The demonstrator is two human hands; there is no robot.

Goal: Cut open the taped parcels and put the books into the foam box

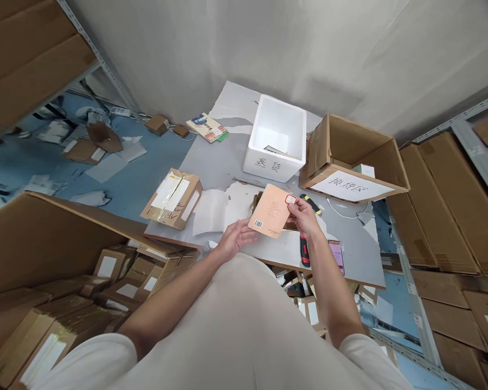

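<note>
Your right hand (304,218) has its fingers clamped on the right edge of a thin peach-coloured book (270,209), the thumb over the near face beside a small red-bordered label. The fingers of your left hand (231,242) are apart and extended at the book's lower left corner; whether they touch it, you cannot tell from here. The book is thus between your two sets of fingers, raised above the grey worktop (360,246).

It is a flat rectangle with a smooth paper cover, small printed lines and a barcode. Its long axis slants: the far end leans to your right, and the barcode end points down and left, towards your left fingers.

Beyond your right fingers, just past the thumb, lies a yellow-and-black tool (311,204); nearer your body, beside the wrist, is a red-and-black one (305,251). Right of that forearm sits a phone (336,255). Farther beyond your fingers stand a smooth white foam box (251,164) and a brown corrugated carton (316,154). Left of your left fingers is a taped cardboard box (173,197), with creased white paper (210,212) between.
</note>
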